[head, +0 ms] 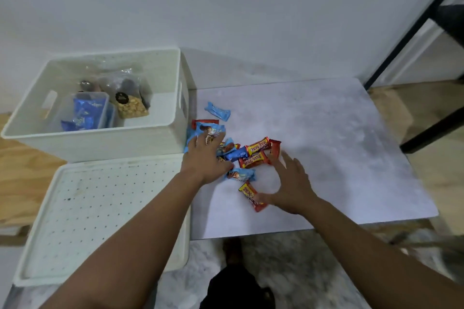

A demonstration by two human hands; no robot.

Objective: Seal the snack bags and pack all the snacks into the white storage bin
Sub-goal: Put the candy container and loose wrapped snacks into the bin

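Right hand [291, 183] fingers spread, touching wrapped bars [254, 155] | left hand [206, 158] flat on pile

Soft, even indoor light falls from above, leaving the white wall [226, 2] dull grey. Shadows are faint and short beside the storage bin [184, 78]. The whole frame is slightly blurred, and straight lines bow near the edges.

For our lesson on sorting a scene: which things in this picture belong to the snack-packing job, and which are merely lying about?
Belonging to the job:
- white storage bin, already holding bagged snacks
- loose wrapped snack bars on the grey table
- left hand and right hand, both open, gathering the bars

Merely lying about:
- perforated white lid
- black metal frame
- wooden floor
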